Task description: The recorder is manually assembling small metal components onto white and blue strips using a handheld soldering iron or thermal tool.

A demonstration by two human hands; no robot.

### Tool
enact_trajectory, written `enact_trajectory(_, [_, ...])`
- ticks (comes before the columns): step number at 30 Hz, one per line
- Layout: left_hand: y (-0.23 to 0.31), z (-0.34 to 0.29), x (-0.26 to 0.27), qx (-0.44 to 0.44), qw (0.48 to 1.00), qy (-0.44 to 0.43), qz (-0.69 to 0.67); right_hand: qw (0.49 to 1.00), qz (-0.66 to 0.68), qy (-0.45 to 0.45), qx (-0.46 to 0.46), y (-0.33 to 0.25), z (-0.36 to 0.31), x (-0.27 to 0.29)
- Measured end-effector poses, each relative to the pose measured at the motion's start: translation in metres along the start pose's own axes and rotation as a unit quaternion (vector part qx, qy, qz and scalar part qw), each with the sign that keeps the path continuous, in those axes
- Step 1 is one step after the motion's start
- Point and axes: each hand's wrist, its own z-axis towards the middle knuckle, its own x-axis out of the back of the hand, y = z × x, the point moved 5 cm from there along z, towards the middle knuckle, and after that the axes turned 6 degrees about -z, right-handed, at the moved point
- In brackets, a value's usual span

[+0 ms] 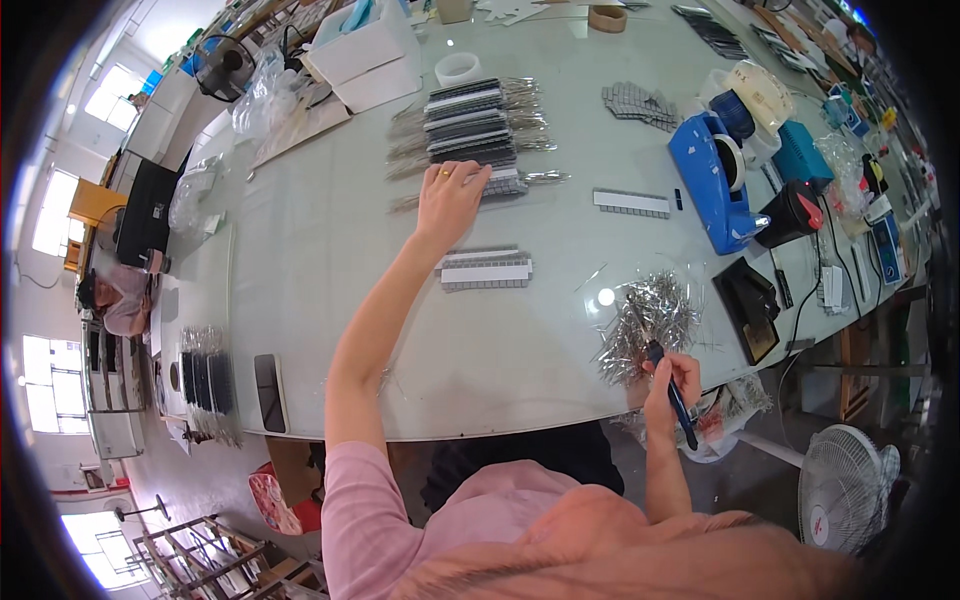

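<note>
My left hand [452,203] reaches to the near end of a row of dark and white strips [468,128] with thin silvery leads out of both sides. Its fingers are closed at the edge of a grey-and-white strip [508,186]; part of the grip is hidden under the hand. My right hand [672,385] is wrapped round a slim dark pen-shaped tool [679,405]. The tool's upper end is over a loose heap of shiny metal leads [652,318]. Between my arms lie a few grey-and-white strips [487,270] without leads.
A blue tape dispenser [712,185], a black tray [745,310] and a black cup [790,215] stand at the right. Another strip [631,203] lies before the dispenser. A phone [270,392] rests near the left edge. A white bin [365,55] and a tape roll [459,68] are behind.
</note>
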Motion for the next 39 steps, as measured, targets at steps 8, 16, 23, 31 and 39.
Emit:
enact_trajectory(8, [-0.002, -0.017, 0.013, 0.013, 0.999, -0.034, 0.005, 1.000, -0.019, -0.006, 0.015, 0.000, 0.000, -0.003])
enact_trajectory(16, [0.062, -0.076, 0.058, 0.080, 0.970, -0.172, -0.149, 0.999, -0.019, 0.014, 0.025, -0.007, -0.001, -0.001])
enact_trajectory(23, [0.064, -0.089, 0.056, 0.102, 0.960, -0.194, -0.175, 1.000, -0.021, 0.008, 0.018, -0.003, -0.003, -0.001])
enact_trajectory(31, [0.121, -0.130, 0.095, 0.084, 0.967, -0.176, -0.161, 0.999, -0.035, -0.006, 0.035, 0.000, -0.001, 0.001])
enact_trajectory(39, [0.210, -0.122, 0.087, 0.123, 0.956, -0.207, -0.169, 1.000, -0.021, 0.004, 0.013, -0.011, 0.002, -0.004])
